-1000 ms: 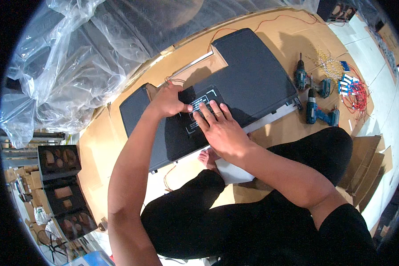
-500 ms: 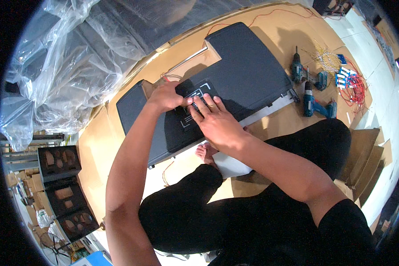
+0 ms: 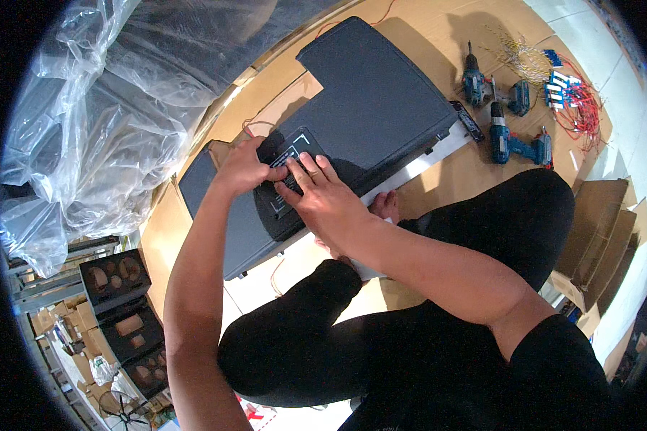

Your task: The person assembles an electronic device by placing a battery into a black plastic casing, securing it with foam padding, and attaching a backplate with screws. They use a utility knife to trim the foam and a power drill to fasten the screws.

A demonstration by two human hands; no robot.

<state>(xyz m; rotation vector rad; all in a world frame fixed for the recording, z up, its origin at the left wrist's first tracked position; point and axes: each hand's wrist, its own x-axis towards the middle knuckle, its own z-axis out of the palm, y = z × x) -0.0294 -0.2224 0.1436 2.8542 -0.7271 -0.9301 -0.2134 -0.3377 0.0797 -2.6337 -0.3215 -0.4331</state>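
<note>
A large black panel [image 3: 381, 93] with a notch in its far side lies in front of me. On it is a dark square plate [image 3: 305, 144] with white print and corner marks. My left hand [image 3: 241, 169] bends round the panel's far edge beside the notch. Its thumb reaches onto the plate, and its fingertips are partly hidden. My right hand [image 3: 327, 201] lies on the plate with its fingers stretched out and apart, a ring on one of them. The two hands nearly meet over the print. A thin red wire [image 3: 248, 129] shows just past my left fingers.
Right of the panel lie two teal-and-black power drills [image 3: 474, 82], a bundle of red and yellow wires [image 3: 579, 104] and a dark narrow object [image 3: 467, 121]. Clear plastic sheeting [image 3: 144, 93] hangs at the far left. Black foam trays [image 3: 122, 316] stand lower left, folded cardboard [image 3: 589, 230] at right.
The view has shifted, so the panel and both hands sit further left in it. Both hands keep about the same place on the panel and plate.
</note>
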